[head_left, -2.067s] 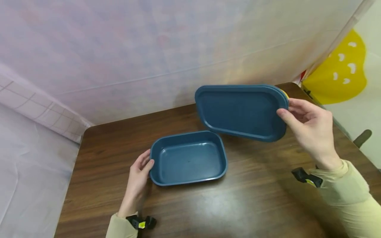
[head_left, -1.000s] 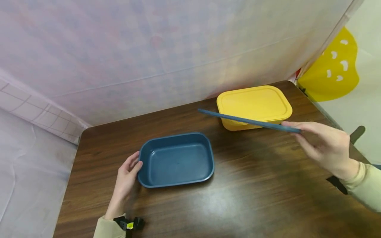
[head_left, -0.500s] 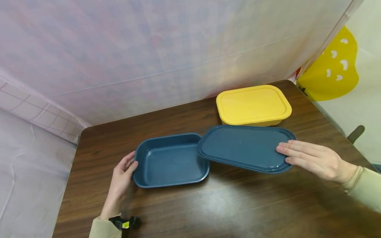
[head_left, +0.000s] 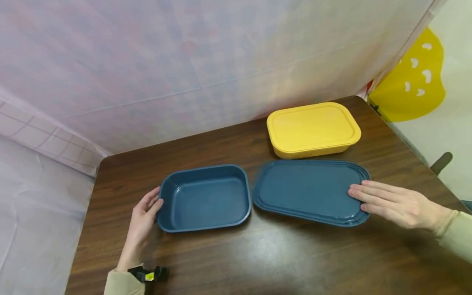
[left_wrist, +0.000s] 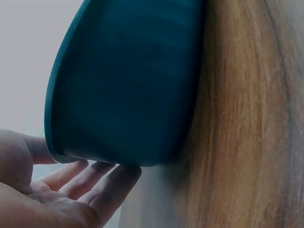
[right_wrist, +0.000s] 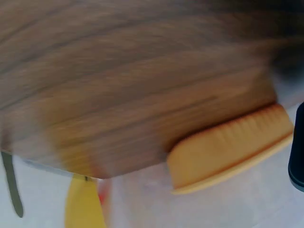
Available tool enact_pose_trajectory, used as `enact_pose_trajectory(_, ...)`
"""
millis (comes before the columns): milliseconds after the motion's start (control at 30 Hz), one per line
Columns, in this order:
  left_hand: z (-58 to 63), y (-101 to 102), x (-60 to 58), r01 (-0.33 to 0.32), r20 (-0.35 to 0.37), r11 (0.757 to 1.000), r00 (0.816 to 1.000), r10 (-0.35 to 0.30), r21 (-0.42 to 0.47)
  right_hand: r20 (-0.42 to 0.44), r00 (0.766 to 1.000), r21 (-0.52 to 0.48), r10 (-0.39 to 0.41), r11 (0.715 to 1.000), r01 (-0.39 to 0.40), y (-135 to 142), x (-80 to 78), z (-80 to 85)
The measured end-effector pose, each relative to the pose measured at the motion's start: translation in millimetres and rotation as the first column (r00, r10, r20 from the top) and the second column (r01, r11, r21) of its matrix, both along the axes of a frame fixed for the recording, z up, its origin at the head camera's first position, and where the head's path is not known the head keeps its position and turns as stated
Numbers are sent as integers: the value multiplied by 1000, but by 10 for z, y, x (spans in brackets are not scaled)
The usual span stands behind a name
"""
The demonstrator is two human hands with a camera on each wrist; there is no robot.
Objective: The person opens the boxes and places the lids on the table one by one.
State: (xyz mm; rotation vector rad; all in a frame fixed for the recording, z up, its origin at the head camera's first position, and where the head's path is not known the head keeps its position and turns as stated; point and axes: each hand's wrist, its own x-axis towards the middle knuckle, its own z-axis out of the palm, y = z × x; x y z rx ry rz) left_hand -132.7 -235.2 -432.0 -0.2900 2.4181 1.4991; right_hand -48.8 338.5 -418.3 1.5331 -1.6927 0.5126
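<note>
An uncovered blue food container sits on the wooden table, its inside bare. My left hand grips its left end, thumb at the rim; in the left wrist view the fingers touch the outer wall. To the right of the container is its blue lid, which my right hand holds by the right end. The fingers lie flat over the lid's top and the thumb is hidden beneath. Whether the lid touches the table cannot be told. The right wrist view does not show the right hand.
A yellow lidded container stands behind the blue lid, near the table's back edge; the right wrist view shows its side. Pale cloth hangs behind the table. A yellow shape with white marks decorates the right wall.
My right hand has turned the lid over and lowered it from above the yellow container to beside the blue one. The left hand and blue container have shifted left in view.
</note>
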Motion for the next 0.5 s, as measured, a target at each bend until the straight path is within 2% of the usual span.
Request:
enact_pose_trajectory(167,-1,12,0,-14,-4,1000,1000,14,12,69,997,140,-40,990,30,149,15,-48)
enact_pose_trajectory(267,1,25,2,-22,-1,1000,1000,22,19,114,986,245,-119,965,88,330,-4,-136)
enact_pose_trajectory(367,-1,38,7,-18,1,999,1000,18,28,116,966,348,-230,920,177,555,-16,-257)
enact_pose_trajectory(500,-8,42,11,-25,-11,999,1000,25,35,18,932,462,-362,830,313,787,-39,-400)
